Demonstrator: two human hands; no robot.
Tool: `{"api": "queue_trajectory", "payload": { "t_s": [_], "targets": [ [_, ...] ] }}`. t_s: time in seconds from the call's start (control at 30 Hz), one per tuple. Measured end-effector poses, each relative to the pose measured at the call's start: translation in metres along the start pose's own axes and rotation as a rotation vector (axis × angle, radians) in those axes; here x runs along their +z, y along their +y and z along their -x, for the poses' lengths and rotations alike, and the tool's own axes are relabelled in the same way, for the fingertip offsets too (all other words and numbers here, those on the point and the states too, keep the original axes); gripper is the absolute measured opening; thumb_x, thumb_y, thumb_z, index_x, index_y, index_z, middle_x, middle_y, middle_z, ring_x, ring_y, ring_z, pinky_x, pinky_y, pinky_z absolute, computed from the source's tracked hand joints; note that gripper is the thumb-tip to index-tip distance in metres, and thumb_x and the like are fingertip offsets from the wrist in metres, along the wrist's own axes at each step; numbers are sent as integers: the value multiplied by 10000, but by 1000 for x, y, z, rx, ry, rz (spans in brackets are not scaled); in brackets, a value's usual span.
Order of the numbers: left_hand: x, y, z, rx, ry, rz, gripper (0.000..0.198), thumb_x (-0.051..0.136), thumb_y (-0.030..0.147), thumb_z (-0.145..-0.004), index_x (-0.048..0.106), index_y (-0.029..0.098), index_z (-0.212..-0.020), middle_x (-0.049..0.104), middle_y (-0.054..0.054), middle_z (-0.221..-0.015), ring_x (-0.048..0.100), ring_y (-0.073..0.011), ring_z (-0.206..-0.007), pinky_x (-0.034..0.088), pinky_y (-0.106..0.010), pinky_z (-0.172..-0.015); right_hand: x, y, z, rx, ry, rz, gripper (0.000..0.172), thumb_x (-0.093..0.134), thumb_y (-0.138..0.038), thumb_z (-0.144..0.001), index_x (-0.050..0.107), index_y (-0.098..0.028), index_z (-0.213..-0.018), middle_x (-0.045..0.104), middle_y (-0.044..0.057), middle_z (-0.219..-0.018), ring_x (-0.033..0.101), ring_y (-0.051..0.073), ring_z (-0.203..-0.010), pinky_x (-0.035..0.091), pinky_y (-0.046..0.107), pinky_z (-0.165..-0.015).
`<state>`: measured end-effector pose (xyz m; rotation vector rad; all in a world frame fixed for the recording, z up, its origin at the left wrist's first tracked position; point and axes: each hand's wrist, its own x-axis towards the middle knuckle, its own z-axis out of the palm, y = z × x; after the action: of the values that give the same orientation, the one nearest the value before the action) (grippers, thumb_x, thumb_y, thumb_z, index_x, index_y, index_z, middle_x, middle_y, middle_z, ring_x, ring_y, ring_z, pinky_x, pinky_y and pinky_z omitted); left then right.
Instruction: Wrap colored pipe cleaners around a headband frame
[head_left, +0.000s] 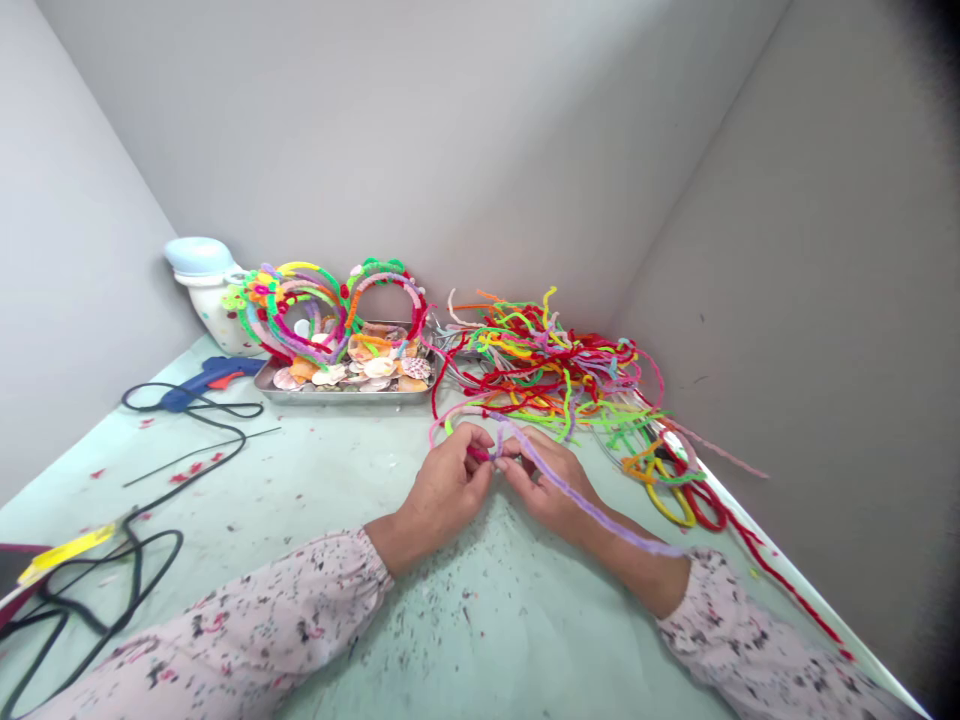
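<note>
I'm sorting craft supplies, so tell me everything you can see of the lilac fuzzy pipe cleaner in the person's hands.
The lilac pipe cleaner is a long, thin, fuzzy chenille stem, soft-looking and slightly wavy. Its upper end is pinched where the fingertips of the left hand and right hand meet. From there it runs diagonally across the back of the right hand and the right forearm, ending near the patterned sleeve.
</note>
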<state>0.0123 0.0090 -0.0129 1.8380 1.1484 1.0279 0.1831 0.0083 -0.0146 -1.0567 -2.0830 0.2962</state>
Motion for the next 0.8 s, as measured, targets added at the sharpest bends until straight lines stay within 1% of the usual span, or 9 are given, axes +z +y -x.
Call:
{"api": "queue_trajectory", "payload": {
  "t_s": [0.07, 0.13, 0.27, 0.43, 0.63, 0.8],
  "targets": [
    [0, 0, 0, 4, -5, 5, 158, 525, 204, -829, 500, 193, -985, 611, -11, -844, 564, -111, -646, 420, -209, -550, 1, 0, 1, 26, 4, 14, 111, 510, -234, -886, 608, -207, -932, 622, 49, -871, 578, 184, -828, 469, 305, -740],
    [0, 0, 0, 8, -16, 14, 174, 522, 195, -829, 499, 195, -1001, 616, -13, -861, 568, -111, -654, 423, -207, -554, 1, -1, 1, 49, -6, 27, 112, 506, -238, -887, 609, -212, -924, 625, 45, -862, 581, 187, -828, 466, 316, -771],
    [0, 0, 1, 17, -39, 21, 187, 514, 191, -833, 496, 199, -1019, 619, -13, -877, 564, -106, -643, 421, -206, -553, -1, -4, 1, 81, -16, 23, 103, 507, -221, -874, 609, -209, -885, 609, 27, -790, 572, 177, -758, 454, 304, -731],
    [0, 0, 1, 9, -47, 16, 188, 516, 205, -837, 492, 197, -1023, 614, -10, -854, 556, -104, -628, 414, -205, -546, -4, -7, -3, 119, -1, -26, 132, 494, -218, -886, 616, -201, -837, 570, 13, -769, 535, 157, -723, 415, 272, -665],
    [0, 0, 0, 13, -41, 9, 182, 517, 210, -838, 495, 193, -1019, 609, -8, -844, 553, -104, -624, 413, -206, -546, -3, -5, -5, 148, -27, -102, 135, 511, -227, -886, 614, -204, -802, 563, 0, -759, 549, 162, -774, 420, 282, -735],
    [0, -1, 0, 15, -15, 2, 175, 515, 202, -835, 504, 198, -1010, 615, -15, -870, 568, -111, -656, 423, -207, -557, -2, -4, -4, 176, -25, -120, 145, 510, -240, -885, 617, -203, -795, 557, -9, -732, 530, 146, -701, 422, 273, -687]
  ]
}}
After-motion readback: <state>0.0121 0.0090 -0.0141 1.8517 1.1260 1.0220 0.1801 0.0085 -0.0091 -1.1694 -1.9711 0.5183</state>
